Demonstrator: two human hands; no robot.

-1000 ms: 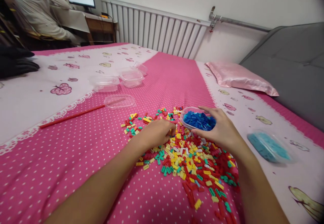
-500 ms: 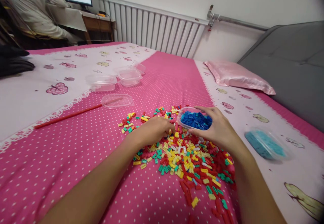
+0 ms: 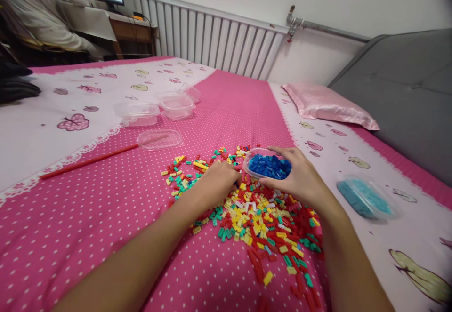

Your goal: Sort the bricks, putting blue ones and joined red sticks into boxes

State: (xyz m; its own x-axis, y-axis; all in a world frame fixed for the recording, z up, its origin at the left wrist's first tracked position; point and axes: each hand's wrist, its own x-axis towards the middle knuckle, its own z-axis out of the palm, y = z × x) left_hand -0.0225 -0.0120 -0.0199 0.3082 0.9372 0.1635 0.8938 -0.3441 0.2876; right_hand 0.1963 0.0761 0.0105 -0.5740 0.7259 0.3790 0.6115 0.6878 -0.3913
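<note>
My right hand [image 3: 298,175] grips a clear plastic tub [image 3: 246,170] by its right side, thumb in front and fingers behind. Inside lie many blue toy bricks [image 3: 270,165]. The tub is tipped slightly toward me, just above or on the far part of a loose brick pile [image 3: 259,215] in yellow, red, green and white. My left hand [image 3: 222,180] is in the pile left of the tub, palm down, fingers curled in. Its fingertips are mostly hidden, so whatever they pinch cannot be made out.
A tub of teal bricks [image 3: 365,198] stands on the right. Clear empty tubs [image 3: 176,105] and a lid [image 3: 159,140] lie back left, near a long red stick [image 3: 88,162]. Further off are a pink pillow [image 3: 328,102], a radiator [image 3: 212,34] and a seated person [image 3: 45,18].
The whole view has shifted slightly to the left. My left hand has moved a little within the pile, its fingers still curled. My right hand keeps its hold on the tub.
</note>
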